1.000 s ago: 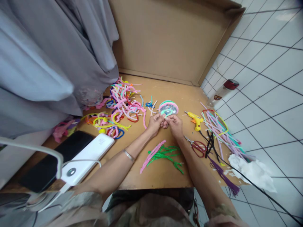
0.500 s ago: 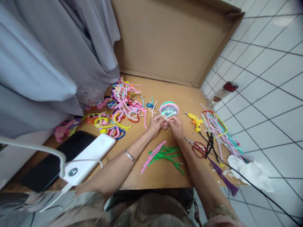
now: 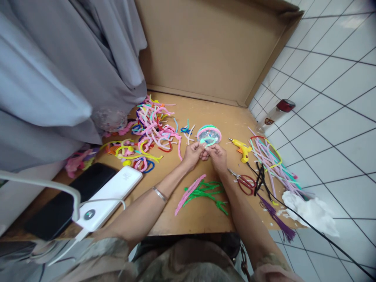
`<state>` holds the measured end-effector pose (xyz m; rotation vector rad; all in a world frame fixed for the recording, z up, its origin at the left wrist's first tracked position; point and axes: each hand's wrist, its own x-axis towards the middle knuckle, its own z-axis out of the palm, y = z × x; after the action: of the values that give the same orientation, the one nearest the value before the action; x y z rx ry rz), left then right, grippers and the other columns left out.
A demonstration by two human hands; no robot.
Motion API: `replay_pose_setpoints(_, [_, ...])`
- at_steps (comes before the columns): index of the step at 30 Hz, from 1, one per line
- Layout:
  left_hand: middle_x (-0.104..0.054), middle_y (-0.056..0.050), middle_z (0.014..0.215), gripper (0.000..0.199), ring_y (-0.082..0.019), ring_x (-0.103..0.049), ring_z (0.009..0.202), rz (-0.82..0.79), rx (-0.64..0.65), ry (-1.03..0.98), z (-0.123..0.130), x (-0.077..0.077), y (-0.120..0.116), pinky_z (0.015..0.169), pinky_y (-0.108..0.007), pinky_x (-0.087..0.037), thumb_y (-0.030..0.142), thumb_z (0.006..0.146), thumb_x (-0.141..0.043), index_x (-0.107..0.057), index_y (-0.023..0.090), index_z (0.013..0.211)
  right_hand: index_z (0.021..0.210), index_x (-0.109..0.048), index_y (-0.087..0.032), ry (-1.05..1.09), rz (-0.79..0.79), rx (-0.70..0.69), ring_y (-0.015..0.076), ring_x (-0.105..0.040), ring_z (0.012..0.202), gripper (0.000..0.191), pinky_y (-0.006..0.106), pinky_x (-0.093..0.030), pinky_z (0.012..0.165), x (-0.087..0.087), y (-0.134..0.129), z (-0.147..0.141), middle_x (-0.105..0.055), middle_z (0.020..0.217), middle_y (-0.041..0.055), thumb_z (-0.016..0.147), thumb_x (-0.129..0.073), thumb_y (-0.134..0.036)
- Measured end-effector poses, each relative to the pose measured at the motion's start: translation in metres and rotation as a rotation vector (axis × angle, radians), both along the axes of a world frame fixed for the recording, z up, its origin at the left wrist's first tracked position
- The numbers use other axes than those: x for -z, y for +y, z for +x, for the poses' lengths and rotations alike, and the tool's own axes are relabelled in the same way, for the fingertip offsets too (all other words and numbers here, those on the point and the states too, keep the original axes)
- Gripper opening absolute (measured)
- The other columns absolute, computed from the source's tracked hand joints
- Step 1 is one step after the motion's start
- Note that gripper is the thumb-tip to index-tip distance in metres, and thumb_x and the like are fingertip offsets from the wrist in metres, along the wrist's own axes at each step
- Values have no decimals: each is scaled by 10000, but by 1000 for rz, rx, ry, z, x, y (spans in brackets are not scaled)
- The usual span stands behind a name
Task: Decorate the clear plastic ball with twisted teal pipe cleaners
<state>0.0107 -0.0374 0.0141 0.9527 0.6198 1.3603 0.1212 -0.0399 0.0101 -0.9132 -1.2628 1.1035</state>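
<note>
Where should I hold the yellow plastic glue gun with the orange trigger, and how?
Probably round the yellow handle of the glue gun, coming from the near side: the gun lies flat, its handle towards the person, while the nozzle points left.

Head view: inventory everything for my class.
Loop: 1, mint, centre
Disc: 1, clear, pink-rimmed, centre
Fuzzy strips: many, mixed, left
Crossed strips: several, green, front
Strip: 1, pink, front
Glue gun: 1, yellow, right
Scissors: 1, red-handled, right
Strands: several, black, right
Tassel: 1, purple, right
Long strips: many, mostly lilac, right
Bottle: 1, clear, right
Wad: 1, white, right
Power bank: 1, white, left
Slab: 1, black, left
Dome: 1, clear, left
Tube: 1, grey, left
Curtain: 1, grey, left
Panel: 1, brown, back
Tiles: many, white, right
Table: 1, brown, centre
Left hand: 1, bare, at loop
Right hand: 1, bare, at loop
</note>
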Motion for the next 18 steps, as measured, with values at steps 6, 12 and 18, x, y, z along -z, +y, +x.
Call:
replay_pose_setpoints(6, [-463, 58, 424, 530, -59, -416, 369, 69, -97, 89, -2, -7, -3, 401, -206, -342, 626, 641, -734, -466, 171, 595, 712, -592, -204, 7, -2, 24, 88, -557, 416, 316, 226, -516, 477, 3, -2, -4, -616, 508, -53, 723, -719, -493])
replay_pose_setpoints(12, [-486, 47, 468, 478, -63, -432, 412, 99, -213, 198, -4, -7, -7, 407, -197, -344, 589, 690, -707, -509, 161, 610, 718, -589, -205, 9, -9, 38, 88, -553, 428, 334, 220, -499, 477, 4, -3, -5, -613, 513, -49, 699, -734, -506])
replay_pose_setpoints(18, [-476, 44, 502, 437, -62, -421, 456, 154, -241, 272, -5, 1, -5, 444, -198, -340, 540, 756, -666, -521, 154, 613, 741, -607, -198, 6, 7, 29, 100, -576, 481, 291, 234, -508, 519, 4, -6, -4, -627, 550, -35, 737, -717, -468])
